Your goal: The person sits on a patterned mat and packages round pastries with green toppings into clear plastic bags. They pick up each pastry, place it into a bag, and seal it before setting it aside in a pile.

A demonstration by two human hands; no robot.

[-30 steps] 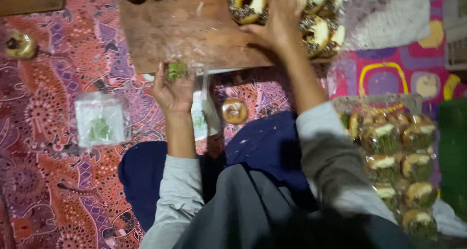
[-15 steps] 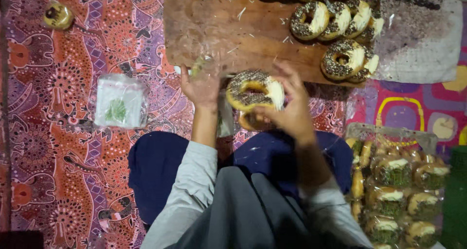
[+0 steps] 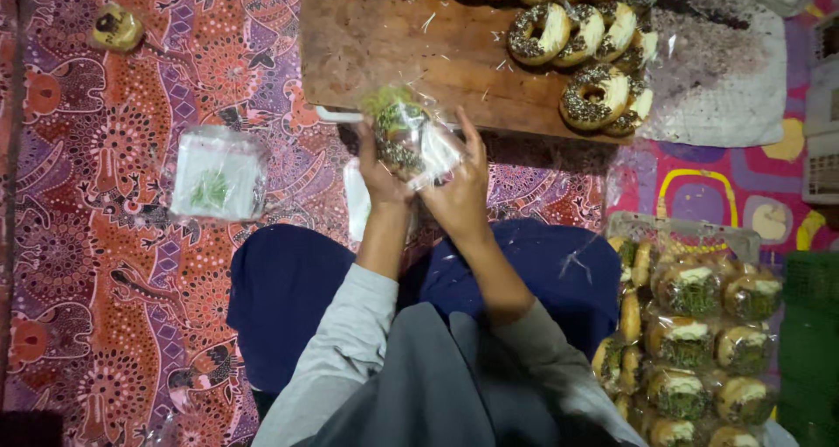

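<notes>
My left hand (image 3: pixel 377 172) and my right hand (image 3: pixel 459 194) together hold a sprinkle-topped donut in a clear plastic bag (image 3: pixel 404 137), raised in front of me above my lap. The bag has a green print near its top. Behind it lies a wooden board (image 3: pixel 384 49) carrying several glazed donuts with dark sprinkles (image 3: pixel 594 97) along its far edge and right end.
A stack of clear bags with green print (image 3: pixel 218 174) lies on the patterned mat (image 3: pixel 105 263) to my left. A single wrapped donut (image 3: pixel 116 27) sits far left. A pile of bagged donuts (image 3: pixel 699 342) is at my right, beside a green crate (image 3: pixel 813 325).
My right hand took a donut from the board and brought it to my lap. The donut now sits inside the clear bag, held by both hands.
</notes>
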